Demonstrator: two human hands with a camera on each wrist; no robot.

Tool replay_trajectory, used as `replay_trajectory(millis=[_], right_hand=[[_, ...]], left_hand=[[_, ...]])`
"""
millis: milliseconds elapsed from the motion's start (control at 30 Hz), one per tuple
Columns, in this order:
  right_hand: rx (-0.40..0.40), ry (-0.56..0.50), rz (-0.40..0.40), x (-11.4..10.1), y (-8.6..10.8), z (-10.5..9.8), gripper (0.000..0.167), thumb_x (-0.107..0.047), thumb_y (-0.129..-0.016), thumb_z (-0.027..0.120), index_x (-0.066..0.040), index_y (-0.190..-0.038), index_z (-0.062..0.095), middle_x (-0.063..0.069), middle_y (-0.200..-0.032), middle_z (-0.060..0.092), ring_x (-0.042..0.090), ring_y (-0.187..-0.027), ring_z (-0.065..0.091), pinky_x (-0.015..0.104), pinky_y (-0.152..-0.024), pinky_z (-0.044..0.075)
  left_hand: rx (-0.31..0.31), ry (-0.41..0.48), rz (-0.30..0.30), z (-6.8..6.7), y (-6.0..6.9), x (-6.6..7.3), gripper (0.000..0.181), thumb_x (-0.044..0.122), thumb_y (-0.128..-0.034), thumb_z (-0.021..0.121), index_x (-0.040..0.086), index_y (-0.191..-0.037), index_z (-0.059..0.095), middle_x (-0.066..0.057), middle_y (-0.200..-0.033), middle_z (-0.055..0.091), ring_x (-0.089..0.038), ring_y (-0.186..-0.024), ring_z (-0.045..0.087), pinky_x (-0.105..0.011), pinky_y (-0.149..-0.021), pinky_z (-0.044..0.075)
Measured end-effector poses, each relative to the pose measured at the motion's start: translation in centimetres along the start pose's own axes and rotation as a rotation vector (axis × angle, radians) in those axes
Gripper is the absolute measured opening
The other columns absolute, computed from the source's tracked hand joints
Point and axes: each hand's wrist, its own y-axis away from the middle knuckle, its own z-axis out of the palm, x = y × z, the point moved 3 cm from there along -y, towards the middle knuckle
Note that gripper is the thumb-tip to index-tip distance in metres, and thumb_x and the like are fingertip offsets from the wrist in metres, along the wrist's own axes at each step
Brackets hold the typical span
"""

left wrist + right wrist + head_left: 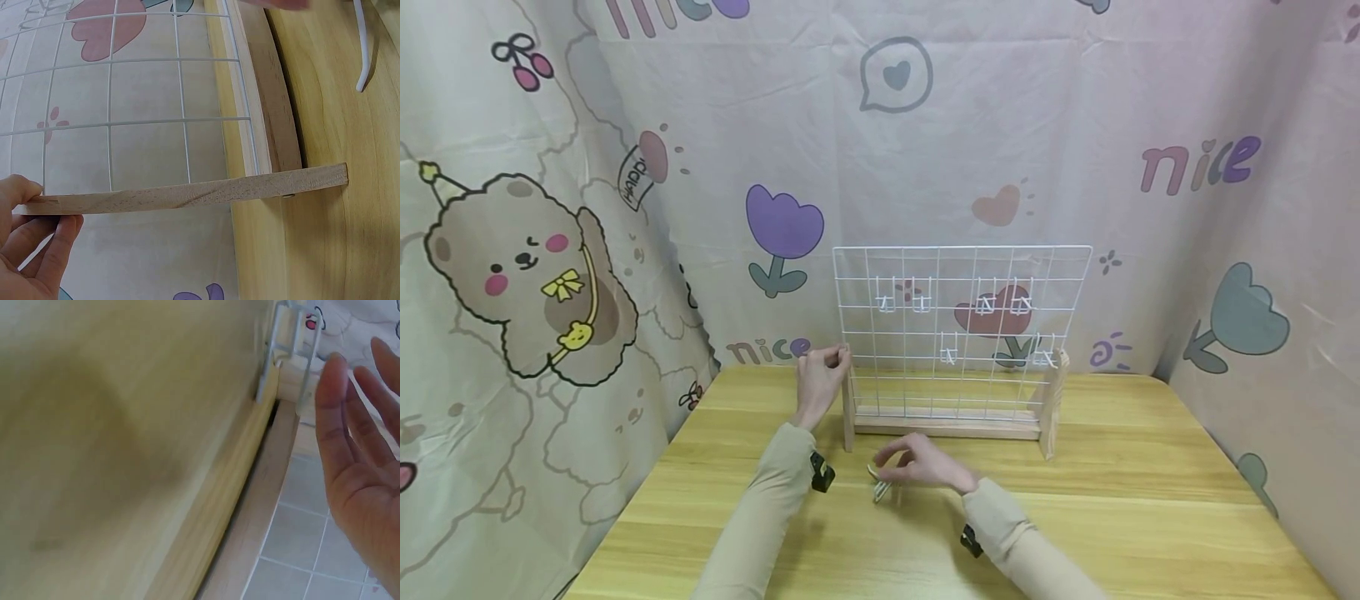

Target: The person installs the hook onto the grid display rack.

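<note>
A white wire grid rack (pixel 962 247) with wooden side posts stands on the table. My left hand (pixel 820 383) pinches the upper end of its left wooden post (pixel 187 195), thumb on one face and fingers on the other. Low over the table in front of the rack, my right hand (pixel 923 462) hovers with fingers loosely bent. Just by its fingertips is a white wire hook (pixel 270 353); the right wrist view shows a gap between fingers and hook. A white wire end (pixel 362 50) also shows in the left wrist view.
Several white wire hooks (pixel 986 306) hang on the grid in two rows. A wooden crossbar (pixel 955 428) joins the posts near the bottom. Behind the wooden table (pixel 1150 467) hangs a printed curtain (pixel 1037 108), with more curtain on both sides.
</note>
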Motion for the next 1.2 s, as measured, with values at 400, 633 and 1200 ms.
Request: replay_trajectory(millis=[400,633,1200], right_hand=[[-0.073,0.035,0.012,0.8,0.7,0.6,0.033,-0.009,-0.089,0.072,0.007,-0.117,0.067,0.022,-0.107,0.074,0.022,-0.086,0.073,0.020,-0.074,0.057],[-0.056,0.086,0.019,1.8,2.2,-0.3,0.023,-0.003,-0.083,0.076,0.004,-0.105,0.071,0.017,-0.097,0.075,0.008,-0.077,0.067,0.017,-0.072,0.055],[0.065,0.082,-0.052,3.8,6.8,-3.8,0.025,0.016,-0.078,0.065,0.007,-0.101,0.068,0.022,-0.097,0.069,0.020,-0.077,0.066,0.025,-0.071,0.057]], left_hand=[[0.020,0.000,0.028,0.0,0.1,0.1,0.020,0.010,-0.0903,0.066,0.003,-0.074,0.075,-0.013,-0.073,0.077,-0.011,-0.054,0.054,-0.024,-0.058,0.042],[0.036,0.002,0.039,0.0,0.1,0.1,0.016,0.010,-0.0896,0.067,0.004,-0.081,0.079,-0.014,-0.076,0.078,-0.013,-0.055,0.059,-0.024,-0.056,0.044],[0.019,0.018,0.022,-0.1,0.1,0.1,0.020,0.010,-0.0912,0.065,0.002,-0.076,0.076,-0.013,-0.073,0.077,-0.013,-0.053,0.056,-0.023,-0.055,0.040]])
